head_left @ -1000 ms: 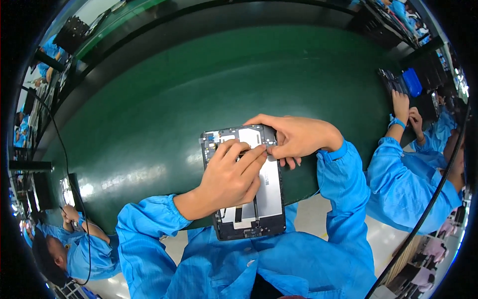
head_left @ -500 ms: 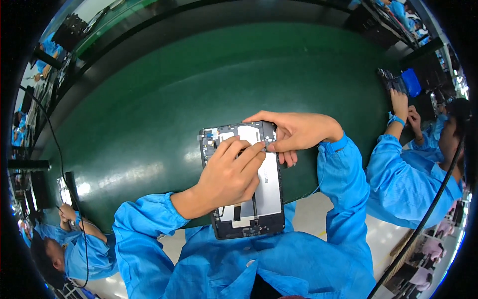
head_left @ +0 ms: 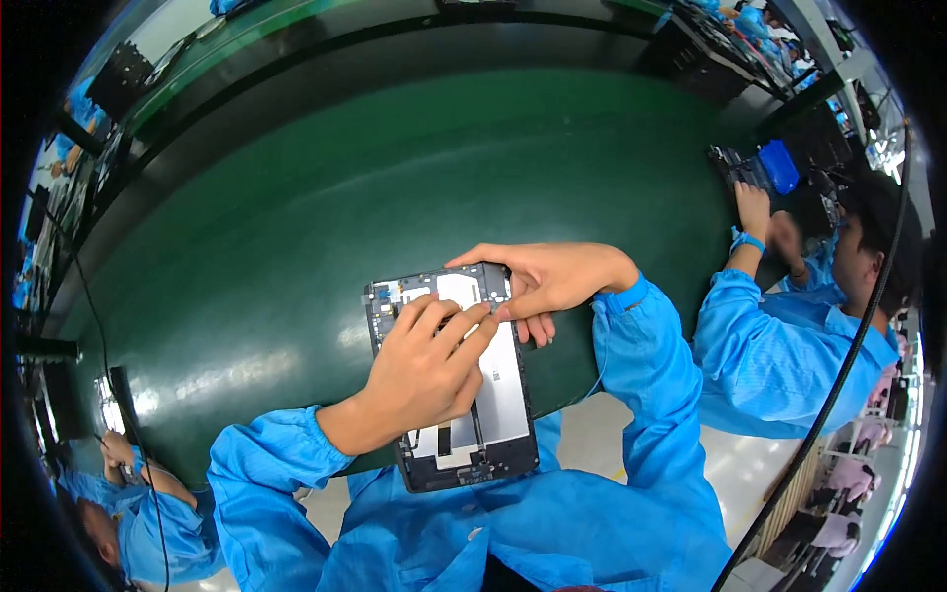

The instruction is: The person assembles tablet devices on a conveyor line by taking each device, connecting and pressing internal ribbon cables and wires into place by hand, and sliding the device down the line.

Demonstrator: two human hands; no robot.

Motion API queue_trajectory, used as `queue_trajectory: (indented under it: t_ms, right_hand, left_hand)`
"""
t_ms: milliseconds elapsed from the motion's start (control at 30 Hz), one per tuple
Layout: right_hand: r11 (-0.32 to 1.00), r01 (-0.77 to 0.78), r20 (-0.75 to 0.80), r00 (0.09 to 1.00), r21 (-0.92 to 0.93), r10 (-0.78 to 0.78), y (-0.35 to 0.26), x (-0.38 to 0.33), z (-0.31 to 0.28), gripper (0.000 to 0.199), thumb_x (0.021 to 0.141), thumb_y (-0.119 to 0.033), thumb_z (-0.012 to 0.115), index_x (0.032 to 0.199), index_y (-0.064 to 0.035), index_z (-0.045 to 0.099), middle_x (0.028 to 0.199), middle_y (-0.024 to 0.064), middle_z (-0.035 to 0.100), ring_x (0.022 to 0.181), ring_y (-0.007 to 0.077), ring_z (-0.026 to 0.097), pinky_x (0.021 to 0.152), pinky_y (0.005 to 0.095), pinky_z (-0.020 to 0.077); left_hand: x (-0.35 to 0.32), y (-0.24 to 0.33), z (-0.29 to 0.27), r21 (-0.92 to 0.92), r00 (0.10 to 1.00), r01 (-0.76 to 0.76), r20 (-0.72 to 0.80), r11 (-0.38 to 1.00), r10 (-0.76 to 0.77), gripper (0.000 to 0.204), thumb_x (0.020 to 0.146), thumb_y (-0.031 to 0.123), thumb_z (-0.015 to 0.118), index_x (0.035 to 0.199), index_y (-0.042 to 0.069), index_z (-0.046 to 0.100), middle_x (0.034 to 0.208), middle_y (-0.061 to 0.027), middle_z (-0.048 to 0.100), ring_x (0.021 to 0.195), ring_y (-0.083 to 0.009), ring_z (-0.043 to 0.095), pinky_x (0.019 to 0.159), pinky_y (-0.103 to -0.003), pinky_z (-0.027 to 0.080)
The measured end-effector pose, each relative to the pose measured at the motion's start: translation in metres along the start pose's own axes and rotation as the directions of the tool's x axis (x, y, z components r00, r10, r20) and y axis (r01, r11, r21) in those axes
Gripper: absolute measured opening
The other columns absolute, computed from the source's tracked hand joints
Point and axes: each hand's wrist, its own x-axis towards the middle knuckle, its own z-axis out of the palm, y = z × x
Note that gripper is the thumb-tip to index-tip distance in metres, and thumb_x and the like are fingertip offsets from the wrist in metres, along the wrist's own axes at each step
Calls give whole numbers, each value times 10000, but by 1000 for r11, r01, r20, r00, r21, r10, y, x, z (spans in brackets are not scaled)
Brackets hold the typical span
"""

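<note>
An opened tablet (head_left: 504, 390), with a black frame, a silver inner panel and small exposed parts along its top, is tilted across the near edge of the workbench. Its far right corner is in my right hand (head_left: 564, 279), the thumb on the inner side and the other fingers around the edge. My left hand (head_left: 422, 367) lies over the tablet's upper half with bent fingers. Its index fingertip meets the inner face close to my right thumb. The left thumb is hidden underneath, and whatever those fingers pinch is too small to make out.
The green workbench (head_left: 296, 217) stretches ahead. At the right a co-worker in blue (head_left: 779, 345) handles dark parts beside a blue object (head_left: 778, 167). Another co-worker (head_left: 148, 513) sits at the left. A black cable (head_left: 804, 434) hangs at the right, nearer than the co-worker.
The tablet and both hands appear slightly lower and further left, along with the whole scene, as my view has shifted. My fingers keep nearly the same hold.
</note>
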Motion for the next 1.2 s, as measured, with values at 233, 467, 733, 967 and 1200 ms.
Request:
queue_trajectory:
  t_ms: [233,467,733,967,1200]
  right_hand:
    - [1000,15,4,1000,1,-15,2,-1,-2,793,1124,-121,642,1771,-79,185,855,167,776,726,211,813,619,313,669]
    - [999,39,8,999,-17,-39,4,0,-2,798,1117,-107,631,1774,-85,178,875,185,781,742,224,820,626,323,678]
    - [999,27,-12,1000,-23,-27,0,-2,4,798,1118,-126,638,1771,-90,180,902,172,796,718,221,808,621,330,664]
    - [998,1,-40,999,-62,-3,-6,-7,4,793,1117,-171,665,1761,-85,210,853,171,793,693,219,800,624,333,659]
    - [996,-11,-42,999,-84,7,-7,-4,3,779,1105,-116,634,1768,-100,225,835,168,787,703,214,808,613,322,663]
  left_hand:
    - [1,1,1,8,1000,6,-3,1000,-6,496,759,64,747,1254,31,760,1316,-110,739,1103,-330,665,1001,-511,522]
    - [1,1,-1,25,1000,-12,22,1000,11,523,776,88,750,1286,-26,740,1336,-149,718,1128,-333,651,1065,-522,517]
    - [1,4,-2,21,1000,-8,7,1000,8,501,755,55,739,1249,-23,753,1324,-147,740,1099,-341,675,1032,-519,524]
    - [8,2,-4,3,997,-21,80,1000,21,524,777,82,754,1276,-76,729,1350,-193,709,1140,-351,661,1070,-514,523]
    - [5,2,-1,5,999,-14,29,1000,13,533,751,48,750,1273,-58,739,1334,-174,723,1122,-349,671,1022,-499,529]
